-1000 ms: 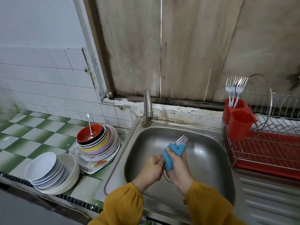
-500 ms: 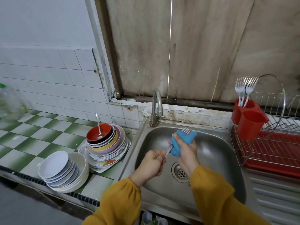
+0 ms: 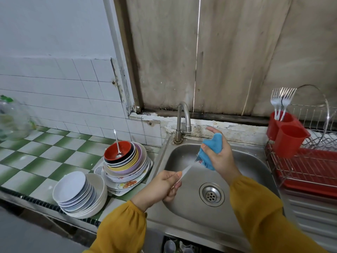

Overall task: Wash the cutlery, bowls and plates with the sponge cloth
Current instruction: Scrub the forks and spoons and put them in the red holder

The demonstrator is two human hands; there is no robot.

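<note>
Over the steel sink [image 3: 251, 172] my left hand [image 3: 164, 187] pinches the handle of a fork [image 3: 187, 168], which is blurred by motion. My right hand [image 3: 218, 154] is closed around a blue sponge cloth [image 3: 212, 146] wrapped over the fork's head, so the tines are hidden. On the counter to the left stands a pile of coloured bowls and plates [image 3: 125, 161] with a spoon [image 3: 117, 145] in the red top bowl. A stack of white plates in a white bowl [image 3: 78, 194] sits nearer the counter edge.
The tap [image 3: 183, 121] rises behind the sink, with no water visible. At the right a wire dish rack on a red tray [image 3: 306, 170] carries red cutlery cups [image 3: 286, 136] holding several forks [image 3: 281, 101]. A clear plastic jar [image 3: 12, 121] stands far left on the green-checked tiles.
My right hand with the cloth has slid up toward the tap and now covers the fork's tines. My left hand has drawn lower and left, pulling the handle out of the cloth.
</note>
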